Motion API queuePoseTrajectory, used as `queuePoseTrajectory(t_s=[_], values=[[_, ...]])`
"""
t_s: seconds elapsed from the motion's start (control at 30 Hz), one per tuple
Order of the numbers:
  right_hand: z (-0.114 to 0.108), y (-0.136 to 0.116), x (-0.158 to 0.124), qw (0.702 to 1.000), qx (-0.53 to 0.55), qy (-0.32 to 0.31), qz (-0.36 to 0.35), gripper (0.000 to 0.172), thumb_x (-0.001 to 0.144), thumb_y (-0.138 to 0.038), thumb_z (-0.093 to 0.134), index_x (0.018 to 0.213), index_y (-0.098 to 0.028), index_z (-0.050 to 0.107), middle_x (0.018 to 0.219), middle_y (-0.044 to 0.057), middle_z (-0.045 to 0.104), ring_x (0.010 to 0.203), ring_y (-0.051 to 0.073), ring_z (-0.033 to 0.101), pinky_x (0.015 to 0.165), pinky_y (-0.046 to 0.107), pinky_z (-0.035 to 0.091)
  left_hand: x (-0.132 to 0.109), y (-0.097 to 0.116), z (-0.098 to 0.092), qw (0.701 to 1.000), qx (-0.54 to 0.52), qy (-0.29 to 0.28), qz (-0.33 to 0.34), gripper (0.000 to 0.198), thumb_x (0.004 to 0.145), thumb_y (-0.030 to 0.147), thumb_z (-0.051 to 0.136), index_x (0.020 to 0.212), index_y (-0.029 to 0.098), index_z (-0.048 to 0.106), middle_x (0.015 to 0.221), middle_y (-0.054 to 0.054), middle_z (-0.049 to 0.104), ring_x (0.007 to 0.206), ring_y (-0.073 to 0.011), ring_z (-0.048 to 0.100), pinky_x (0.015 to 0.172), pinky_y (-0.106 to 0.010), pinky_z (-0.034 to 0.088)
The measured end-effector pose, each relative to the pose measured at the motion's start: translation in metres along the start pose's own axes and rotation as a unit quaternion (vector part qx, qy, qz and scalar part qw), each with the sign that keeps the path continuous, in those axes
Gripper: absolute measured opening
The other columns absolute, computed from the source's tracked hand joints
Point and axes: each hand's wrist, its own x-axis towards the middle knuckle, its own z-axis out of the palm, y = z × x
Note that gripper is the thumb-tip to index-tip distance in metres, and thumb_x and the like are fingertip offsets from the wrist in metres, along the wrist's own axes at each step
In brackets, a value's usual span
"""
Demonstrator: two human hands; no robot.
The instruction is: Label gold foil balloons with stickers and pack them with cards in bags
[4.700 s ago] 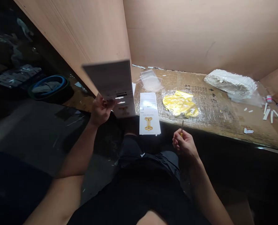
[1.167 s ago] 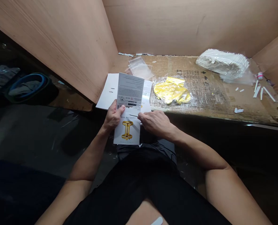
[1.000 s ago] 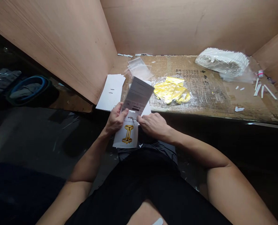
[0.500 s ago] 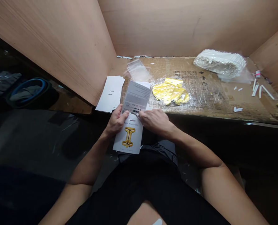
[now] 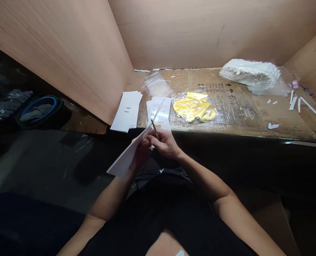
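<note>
My left hand point(image 5: 141, 153) is closed on a folded printed card point(image 5: 126, 156), which is tilted nearly edge-on below the shelf's front edge. Close against it, my right hand point(image 5: 167, 143) grips a thin tool with a dark narrow shaft point(image 5: 153, 126) and a yellowish end; its exact kind is unclear. Both sets of fingertips meet at the card's back side, partly hiding each other. Behind them, printed foil balloon cards point(image 5: 162, 106) lie at the shelf edge. A yellow foil balloon in clear wrap point(image 5: 194, 106) rests to their right.
White cards point(image 5: 126, 110) are stacked at left, by the wooden side panel point(image 5: 75, 53). Clear plastic bags point(image 5: 158, 84) lie behind. A bag of white paper straws point(image 5: 251, 73) and loose straws point(image 5: 293, 103) sit at right on the cardboard point(image 5: 227, 117).
The card has turned from facing me to nearly edge-on and swung down to the left. My right hand now shows a thin tool and has come closer to my left hand.
</note>
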Motion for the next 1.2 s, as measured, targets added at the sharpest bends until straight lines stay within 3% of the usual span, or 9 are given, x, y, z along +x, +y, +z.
queuePoseTrajectory(t_s=[0.1, 0.2, 0.33, 0.5, 0.53, 0.6, 0.7, 1.0, 1.2], values=[[-0.011, -0.001, -0.001, 0.997, -0.048, -0.044, -0.034, 0.041, 0.099, -0.056, 0.066, 0.088, -0.017, 0.068, 0.069, 0.0, 0.056, 0.064, 0.012, 0.046, 0.064, 0.026, 0.04, -0.005, -0.001, -0.001, 0.996, -0.079, 0.011, 0.026, 0.027, 0.115, 0.015, 0.032, 0.097, 0.018, 0.053, 0.058, 0.009, 0.037, 0.032, -0.0005, 0.014, 0.03, -0.008, 0.014], [-0.013, 0.006, 0.007, 0.988, -0.143, 0.048, -0.045, 0.035, 0.095, -0.051, 0.07, 0.091, -0.017, 0.065, 0.062, -0.004, 0.05, 0.058, 0.01, 0.039, 0.061, 0.025, 0.037, -0.01, -0.007, -0.003, 0.993, -0.112, 0.017, 0.016, 0.022, 0.113, 0.015, 0.042, 0.093, 0.019, 0.049, 0.059, 0.009, 0.035, 0.032, 0.0005, 0.015, 0.03, -0.006, 0.011], [-0.013, 0.01, 0.006, 0.982, -0.166, 0.055, -0.068, 0.032, 0.098, -0.043, 0.062, 0.077, -0.02, 0.054, 0.064, -0.003, 0.047, 0.059, 0.01, 0.037, 0.061, 0.025, 0.035, -0.014, -0.005, -0.004, 1.0, -0.01, 0.003, 0.015, 0.019, 0.108, 0.017, 0.051, 0.089, 0.018, 0.052, 0.059, 0.008, 0.034, 0.032, -0.0003, 0.015, 0.03, -0.01, 0.014], [-0.036, 0.0, -0.024, 0.984, -0.093, -0.143, -0.042, 0.033, 0.099, -0.044, 0.07, 0.084, -0.015, 0.07, 0.064, -0.002, 0.053, 0.059, 0.009, 0.039, 0.058, 0.024, 0.032, 0.009, 0.087, -0.001, 0.927, 0.285, 0.097, 0.223, 0.018, 0.097, 0.026, 0.069, 0.112, 0.018, 0.066, 0.079, -0.002, 0.067, 0.069, -0.0157, 0.064, 0.062, -0.025, 0.056], [-0.041, -0.002, -0.029, 0.983, -0.082, -0.159, -0.03, 0.033, 0.099, -0.045, 0.073, 0.089, -0.013, 0.075, 0.064, -0.001, 0.054, 0.058, 0.009, 0.04, 0.057, 0.025, 0.032, 0.02, 0.112, 0.0, 0.834, 0.428, 0.165, 0.307, 0.021, 0.099, 0.029, 0.067, 0.115, 0.017, 0.067, 0.091, -0.005, 0.073, 0.084, -0.0189, 0.068, 0.075, -0.029, 0.059], [-0.049, -0.002, -0.037, 0.987, -0.074, -0.142, 0.001, 0.035, 0.098, -0.046, 0.074, 0.094, -0.011, 0.079, 0.064, -0.001, 0.055, 0.058, 0.009, 0.039, 0.057, 0.025, 0.031, 0.046, 0.155, 0.003, 0.543, 0.737, 0.265, 0.303, 0.029, 0.108, 0.039, 0.054, 0.125, 0.019, 0.069, 0.121, -0.011, 0.074, 0.117, -0.0286, 0.066, 0.102, -0.042, 0.054], [-0.054, 0.001, -0.043, 0.991, -0.089, -0.084, 0.049, 0.039, 0.099, -0.046, 0.071, 0.085, -0.011, 0.079, 0.061, -0.002, 0.048, 0.057, 0.009, 0.035, 0.055, 0.025, 0.028, 0.092, 0.175, 0.015, 0.442, 0.832, 0.273, 0.195, 0.044, 0.109, 0.037, 0.055, 0.136, 0.004, 0.065, 0.14, -0.024, 0.062, 0.132, -0.0418, 0.058, 0.115, -0.064, 0.041], [-0.078, 0.017, -0.058, 0.974, -0.062, 0.142, 0.166, 0.044, 0.093, -0.058, 0.075, 0.081, -0.017, 0.064, 0.065, -0.001, 0.051, 0.059, 0.011, 0.039, 0.054, 0.025, 0.03, 0.125, 0.027, 0.074, 0.386, 0.913, 0.126, 0.048, 0.099, 0.09, 0.083, 0.059, 0.151, 0.007, 0.047, 0.146, -0.033, 0.056, 0.128, -0.0457, 0.065, 0.107, -0.051, 0.053], [-0.093, 0.025, -0.064, 0.97, -0.072, 0.145, 0.179, 0.047, 0.095, -0.061, 0.07, 0.081, -0.018, 0.062, 0.061, -0.002, 0.046, 0.055, 0.011, 0.037, 0.05, 0.025, 0.028, 0.114, 0.041, 0.058, 0.423, 0.892, 0.158, 0.011, 0.1, 0.084, 0.068, 0.07, 0.153, 0.002, 0.041, 0.147, -0.037, 0.051, 0.136, -0.0508, 0.057, 0.109, -0.054, 0.051]])
